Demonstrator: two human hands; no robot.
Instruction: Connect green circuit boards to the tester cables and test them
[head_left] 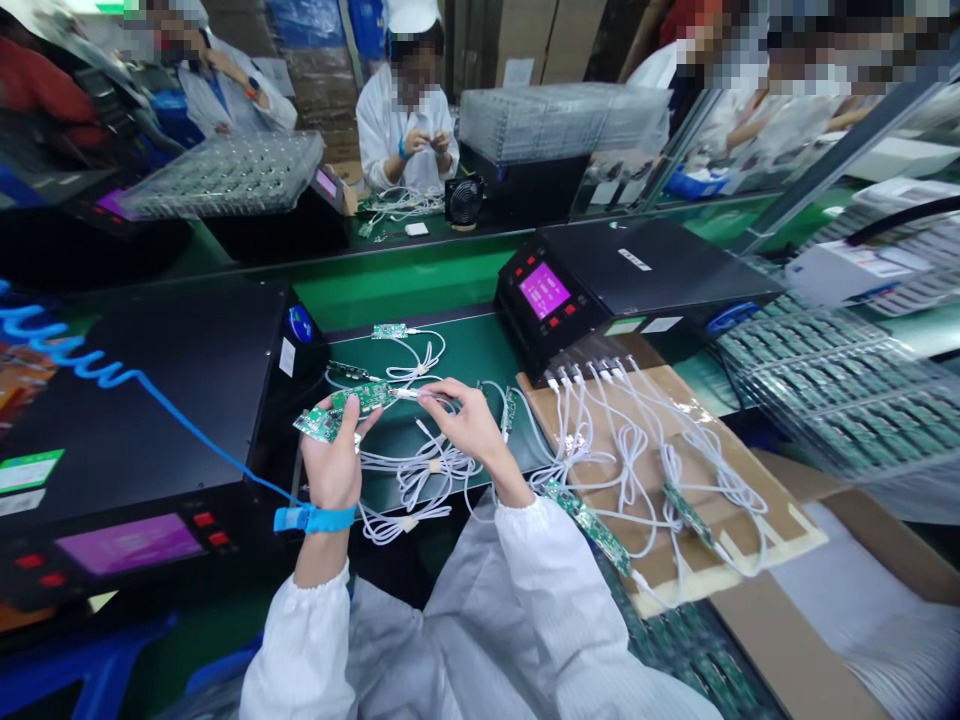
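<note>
My left hand [334, 465], with a blue wrist strap [315, 518], is closed around green circuit boards [367, 398]; a second board [319, 424] juts out at its left side. My right hand [466, 420] pinches the white plug [407, 394] of a cable at the right end of the upper board. Plug and board edge meet, but I cannot tell how deep the plug sits. Beneath both hands, bundled white cables [435, 467] lie on the green bench. Farther back rests another circuit board [390, 331] with a cable attached. One more board [509, 410] stands right of my right hand.
A black tester [637, 280] with a purple screen feeds several white cables over a cardboard sheet [720, 425]. Another black tester [150, 400] stands left, crossed by a coiled blue cord [195, 430]. Trays of boards [840, 370] are stacked right. A co-worker [405, 120] sits opposite.
</note>
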